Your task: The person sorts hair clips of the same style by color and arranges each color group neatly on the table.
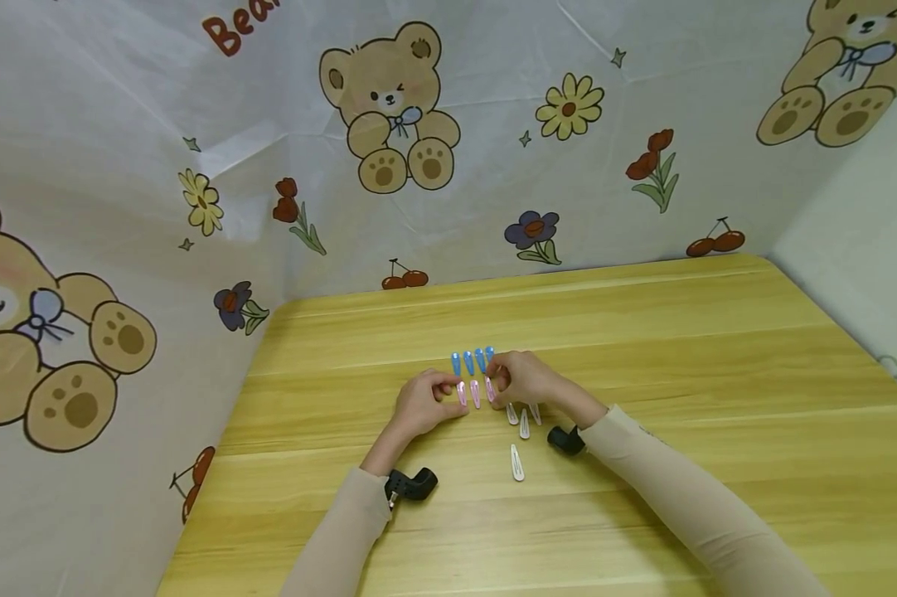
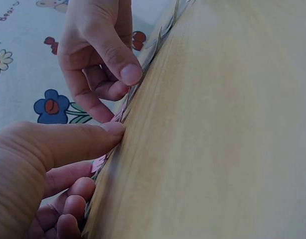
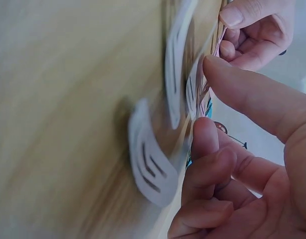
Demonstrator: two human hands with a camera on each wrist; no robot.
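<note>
Blue snap hair clips form a row on the table, with a shorter row of pink hair clips just below them. My left hand holds the leftmost pink clip at its ends, between thumb and index finger. At the right end of that row, my right hand has its thumb and index finger at the two ends of another pink clip. Several white hair clips lie below and partly under the right hand. In the right wrist view, a white clip looms close.
A wood-grain table carries everything. Behind it and at the left hangs a cloth printed with bears and flowers. One white clip lies apart, nearer the front. Black wrist cameras sit under both forearms.
</note>
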